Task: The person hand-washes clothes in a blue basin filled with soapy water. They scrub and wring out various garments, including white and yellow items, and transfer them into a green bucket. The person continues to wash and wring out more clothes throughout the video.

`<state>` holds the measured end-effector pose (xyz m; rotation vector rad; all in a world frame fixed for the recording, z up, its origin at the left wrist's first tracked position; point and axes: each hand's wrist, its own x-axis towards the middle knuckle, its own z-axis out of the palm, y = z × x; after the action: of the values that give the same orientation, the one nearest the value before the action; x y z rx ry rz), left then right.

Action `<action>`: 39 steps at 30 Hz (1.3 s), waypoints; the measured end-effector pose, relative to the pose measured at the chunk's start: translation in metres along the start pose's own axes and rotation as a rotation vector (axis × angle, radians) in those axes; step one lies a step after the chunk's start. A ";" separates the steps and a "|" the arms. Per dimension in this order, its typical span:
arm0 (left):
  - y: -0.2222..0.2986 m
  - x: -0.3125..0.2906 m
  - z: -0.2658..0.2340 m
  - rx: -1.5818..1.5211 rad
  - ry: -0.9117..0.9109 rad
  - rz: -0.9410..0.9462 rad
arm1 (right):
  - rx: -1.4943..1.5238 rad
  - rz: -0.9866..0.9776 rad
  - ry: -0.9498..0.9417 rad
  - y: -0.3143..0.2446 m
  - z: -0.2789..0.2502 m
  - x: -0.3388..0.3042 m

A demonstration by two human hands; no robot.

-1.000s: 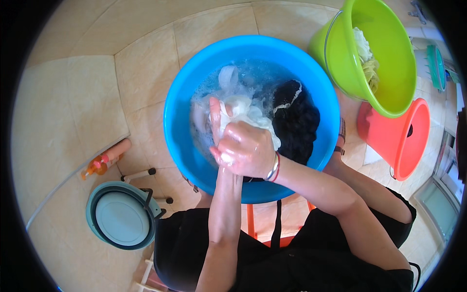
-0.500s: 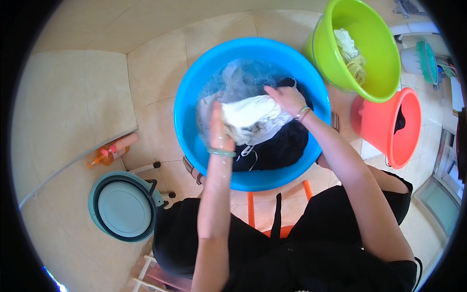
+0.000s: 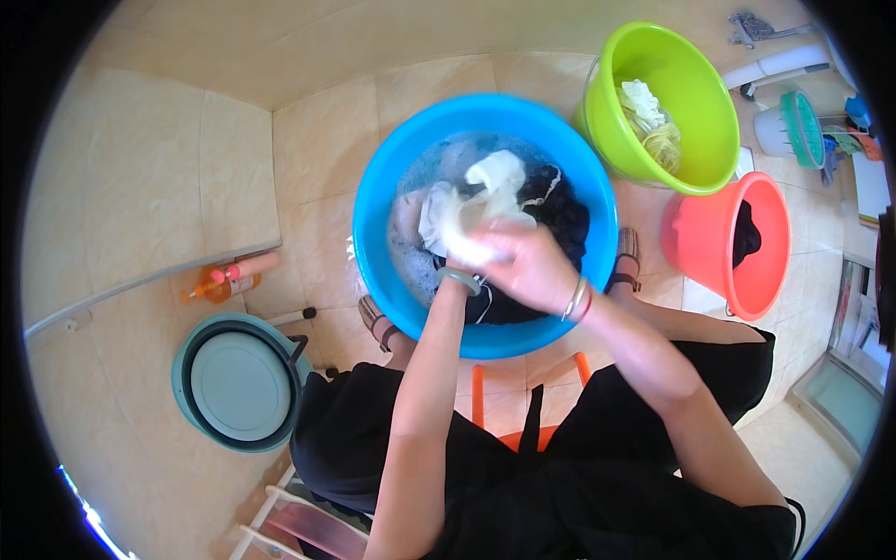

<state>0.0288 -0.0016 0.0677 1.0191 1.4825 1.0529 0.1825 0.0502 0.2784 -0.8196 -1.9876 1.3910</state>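
A blue basin [image 3: 373, 280] of sudsy water stands between my feet with wet laundry in it. My right hand [image 3: 534, 266] grips a bunched white cloth [image 3: 499, 177] over the basin, its fingers partly blurred by motion. My left hand [image 3: 459, 258], with a pale green bangle at its wrist, meets the same cloth from below left. Its fingers are hidden behind the cloth and my right hand. Black clothing [image 3: 563, 219] with a white cord lies in the right half of the basin, and paler fabric lies in the suds at the left.
At the upper right a lime green bucket [image 3: 705, 103] holds white and yellowish cloth. Below it, a coral bucket [image 3: 767, 266] holds something black. Toward the lower left are a grey-green folding basin [image 3: 182, 392] and an orange bottle [image 3: 207, 286]. An orange stool [image 3: 479, 397] shows beneath me.
My right hand has come down and left, close against my left hand. The white cloth, spread between them before, is now bunched. The view has shifted slightly.
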 end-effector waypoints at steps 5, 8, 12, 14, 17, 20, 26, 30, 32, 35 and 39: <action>0.082 -0.025 0.018 -0.828 -0.050 -0.194 | -0.195 -0.092 -0.062 -0.037 0.012 -0.054; 0.116 -0.032 0.002 -0.869 -0.019 -0.180 | -0.225 0.022 0.253 -0.009 -0.010 -0.041; 0.147 -0.035 0.004 -0.833 -0.025 -0.127 | -0.078 0.336 0.197 0.095 -0.057 -0.031; 0.165 -0.045 -0.007 -0.794 -0.029 -0.101 | 0.336 0.470 0.079 0.098 -0.057 -0.025; 0.186 -0.049 -0.013 -0.739 -0.046 -0.052 | 0.513 0.608 0.123 0.076 -0.064 -0.014; 0.204 -0.047 -0.011 -0.692 -0.056 0.000 | 0.491 0.592 0.130 0.073 -0.057 -0.013; 0.240 -0.042 -0.015 -0.478 -0.097 0.100 | 0.552 0.616 0.111 0.067 -0.068 -0.012; 0.192 -0.033 -0.028 0.051 -0.214 0.279 | 0.965 0.569 0.507 0.059 -0.074 -0.008; 0.144 -0.034 -0.047 0.283 -0.296 0.268 | 1.109 0.469 0.644 0.068 -0.088 -0.006; 0.085 -0.048 -0.062 0.284 -0.406 0.013 | 1.133 0.360 0.730 0.044 -0.112 -0.001; 0.031 -0.046 -0.095 0.177 -0.210 -0.353 | 1.064 0.307 0.740 0.025 -0.122 0.004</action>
<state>-0.0566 -0.0479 0.1198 0.9148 1.5302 0.5560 0.2743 0.1330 0.2913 -0.9072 -0.4383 1.6793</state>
